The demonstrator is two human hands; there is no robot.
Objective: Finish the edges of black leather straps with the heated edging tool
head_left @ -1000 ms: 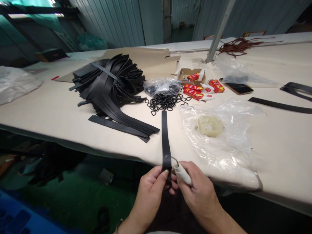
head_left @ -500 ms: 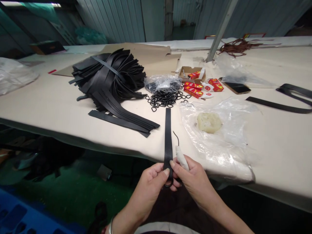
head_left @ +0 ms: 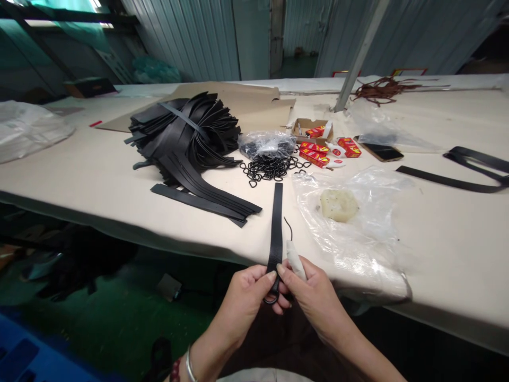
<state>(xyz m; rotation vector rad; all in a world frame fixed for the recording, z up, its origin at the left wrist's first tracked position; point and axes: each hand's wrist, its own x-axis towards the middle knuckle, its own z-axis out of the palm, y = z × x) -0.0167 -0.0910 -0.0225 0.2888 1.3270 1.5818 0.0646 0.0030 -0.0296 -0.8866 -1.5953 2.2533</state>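
A black strap [head_left: 277, 223] runs from the white-covered table over its front edge to my hands. My left hand [head_left: 248, 292] pinches its near end between thumb and fingers. My right hand [head_left: 312, 289] presses its thumb on the same end from the other side. A black metal ring [head_left: 271, 298] hangs at that end, just below my thumbs. Tucked in my right hand is a whitish tube [head_left: 295, 260] with a thin dark tip pointing away. My fingers partly hide the folded end of the strap.
On the table [head_left: 119, 212] lie a bundle of black straps [head_left: 186, 132], a pile of black rings [head_left: 268, 167], red boxes [head_left: 314, 154], a yellowish lump [head_left: 339, 206] on clear plastic, and a phone [head_left: 382, 151]. A metal post [head_left: 358, 58] stands behind.
The view has shifted slightly, so the table items appear a little lower. The ring has tilted slightly leftward at the strap's end. Both hands keep their hold.
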